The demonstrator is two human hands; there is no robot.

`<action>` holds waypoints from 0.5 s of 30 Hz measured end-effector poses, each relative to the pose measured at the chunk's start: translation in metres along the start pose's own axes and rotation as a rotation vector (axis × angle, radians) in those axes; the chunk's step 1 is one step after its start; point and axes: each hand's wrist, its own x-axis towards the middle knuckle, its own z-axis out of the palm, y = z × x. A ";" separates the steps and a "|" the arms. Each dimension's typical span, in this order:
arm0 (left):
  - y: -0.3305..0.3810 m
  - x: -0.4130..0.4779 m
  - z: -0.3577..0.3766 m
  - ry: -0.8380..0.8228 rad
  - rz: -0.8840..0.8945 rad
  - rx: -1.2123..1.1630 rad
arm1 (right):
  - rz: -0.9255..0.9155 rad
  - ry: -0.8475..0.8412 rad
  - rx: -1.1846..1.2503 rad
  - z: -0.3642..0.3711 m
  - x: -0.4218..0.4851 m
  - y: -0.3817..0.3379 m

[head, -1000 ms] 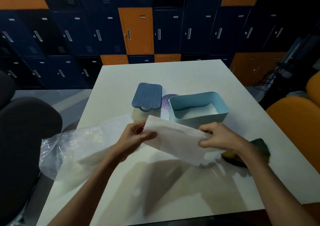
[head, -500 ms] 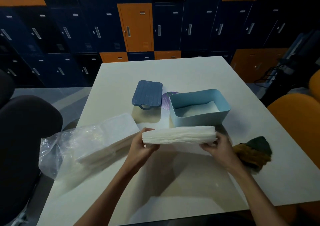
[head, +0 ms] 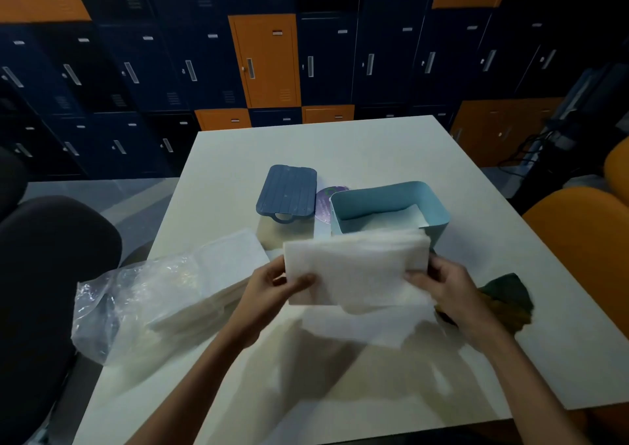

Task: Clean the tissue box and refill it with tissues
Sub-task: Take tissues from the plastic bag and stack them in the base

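Head | left hand point(head: 269, 284) pinches tissue stack point(head: 354, 267) left end | right hand point(head: 446, 288) pinches right end

Count: one light-blue plastic box point(head: 381, 199); one dark-blue ribbed lid point(head: 287, 189); one white tissue stack point(head: 354, 267); one clear plastic bag point(head: 136, 298); one green-brown cloth point(head: 505, 296).

I am viewing a white table point(head: 340, 145) standing before a wall of dark blue lockers point(head: 143, 70). One orange locker door point(head: 265, 60) is facing me at centre. A black chair point(head: 51, 257) is sitting at the table's left edge, an orange chair point(head: 585, 247) at its right. A purple disc point(head: 325, 203) is lying flat on the tabletop. Dark cables point(head: 531, 148) are trailing at far right.
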 end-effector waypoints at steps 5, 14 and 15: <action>0.053 0.040 0.025 -0.094 -0.143 -0.094 | -0.002 0.048 0.017 -0.034 0.029 -0.045; 0.080 0.125 0.070 0.016 -0.271 0.295 | 0.042 0.219 -0.396 -0.065 0.110 -0.068; 0.078 0.127 0.075 0.041 -0.266 0.398 | 0.043 0.219 -0.481 -0.063 0.115 -0.067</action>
